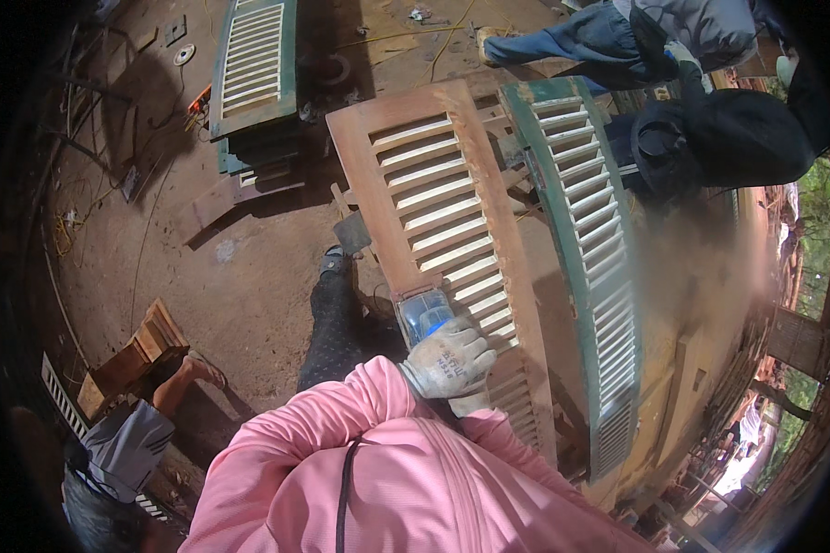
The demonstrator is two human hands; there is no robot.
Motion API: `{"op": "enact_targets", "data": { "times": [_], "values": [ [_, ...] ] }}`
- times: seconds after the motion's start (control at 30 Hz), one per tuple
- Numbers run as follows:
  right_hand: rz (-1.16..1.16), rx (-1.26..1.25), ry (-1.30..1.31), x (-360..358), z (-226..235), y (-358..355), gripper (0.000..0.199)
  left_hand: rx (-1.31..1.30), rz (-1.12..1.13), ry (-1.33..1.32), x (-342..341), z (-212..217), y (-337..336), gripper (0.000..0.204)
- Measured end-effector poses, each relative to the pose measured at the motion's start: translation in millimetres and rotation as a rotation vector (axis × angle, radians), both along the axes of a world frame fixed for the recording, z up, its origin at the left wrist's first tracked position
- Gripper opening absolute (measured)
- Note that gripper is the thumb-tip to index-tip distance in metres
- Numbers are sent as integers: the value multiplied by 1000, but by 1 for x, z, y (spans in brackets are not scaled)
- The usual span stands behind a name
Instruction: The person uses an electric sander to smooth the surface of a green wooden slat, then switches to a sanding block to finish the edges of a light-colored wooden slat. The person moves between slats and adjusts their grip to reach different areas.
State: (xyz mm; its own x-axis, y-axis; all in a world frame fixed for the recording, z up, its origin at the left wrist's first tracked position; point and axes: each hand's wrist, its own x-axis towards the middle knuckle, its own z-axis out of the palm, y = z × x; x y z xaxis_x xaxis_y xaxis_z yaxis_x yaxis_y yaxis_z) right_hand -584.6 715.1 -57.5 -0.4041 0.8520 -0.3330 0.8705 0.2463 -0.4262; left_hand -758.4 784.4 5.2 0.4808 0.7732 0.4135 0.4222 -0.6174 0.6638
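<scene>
My left hand (pixel 444 358), in a pale work glove with dark print, is closed around a blue handheld power tool (pixel 425 314) that looks like a sander. The tool rests on the left side rail of a bare brown louvred shutter (pixel 364 157), whose slats are whitish. My right hand (pixel 471 402), also gloved, is close against the left one. Its fingers are hidden behind the left hand, so its grip does not show.
A green louvred shutter (pixel 576 175) lies to the right, and stacked green shutters (pixel 254 74) stand far left. Co-workers are near: one in blue trousers (pixel 572 41), one in dark clothing (pixel 710 138), one at lower left (pixel 129 447). Yellow cord (pixel 406 37) crosses the dirt floor.
</scene>
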Motion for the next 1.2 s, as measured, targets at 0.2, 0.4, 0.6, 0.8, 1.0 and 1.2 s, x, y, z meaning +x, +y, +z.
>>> {"op": "enact_targets", "data": {
  "times": [0.2,0.4,0.6,0.8,1.0,1.2],
  "values": [
    [-23,-107,9,-30,-15,71,68,28,131,31,-43,4,77,32],
    [-143,-316,58,-132,35,217,81,30,223,141,-111,11,179,18],
    [-45,-245,-11,-197,-1,331,59,115,355,188,-169,0,273,18],
    [99,187,-142,-207,-16,343,69,98,404,235,-170,4,287,20],
    [113,-309,-229,-144,7,271,96,77,298,151,-118,6,213,19],
    [126,4,-66,-69,6,179,87,45,207,102,-61,6,150,18]
  ]
}}
